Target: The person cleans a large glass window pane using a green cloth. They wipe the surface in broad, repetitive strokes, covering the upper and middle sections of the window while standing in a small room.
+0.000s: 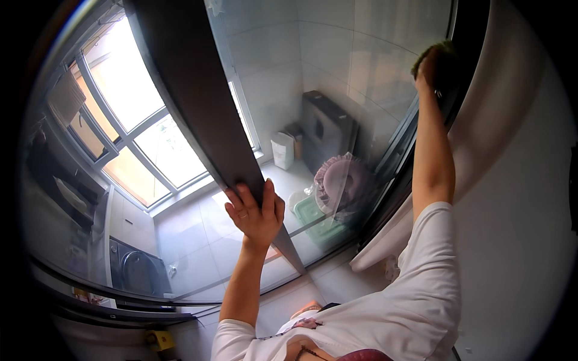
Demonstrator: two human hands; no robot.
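Note:
My left hand (255,214) lies against the dark stile (210,104) of a sliding glass door, fingers spread near its edges. Up at the right, my right hand (426,72) grips a fuzzy green cloth (445,50). It presses the cloth at the side of the glass pane (361,90), close to the dark outer door frame (469,58). Shadow hides part of the right hand's fingers. Both arms are stretched out, the right one higher than the left.
Behind the glass are a grey box (329,131), a white bin (282,151), a pink ruffled item (341,180) and a green lidded container (316,214). A front-loading washing machine (137,270) stands lower left, below bright windows (165,149). A pale curtain (388,239) hangs beside the right frame.

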